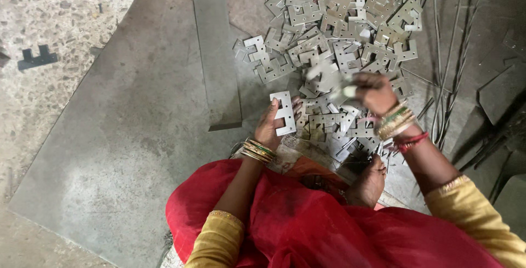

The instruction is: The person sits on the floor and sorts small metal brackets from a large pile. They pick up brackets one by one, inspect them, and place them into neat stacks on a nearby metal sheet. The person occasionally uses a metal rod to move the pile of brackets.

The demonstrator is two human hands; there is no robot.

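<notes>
A big heap of flat grey metal stampings, each notched and punched with holes, lies on the floor in front of me. My left hand holds one such metal plate upright at the heap's near left edge. My right hand is blurred over the heap's near side, with a pale plate at its fingertips; whether it grips it I cannot tell. Bangles ring both wrists. Red cloth and yellow sleeves fill the bottom of the view.
A large grey metal sheet covers the floor to the left, with a long flat steel bar lying on it. Thin metal rods lie right of the heap. A dark plate rests on speckled floor at far left.
</notes>
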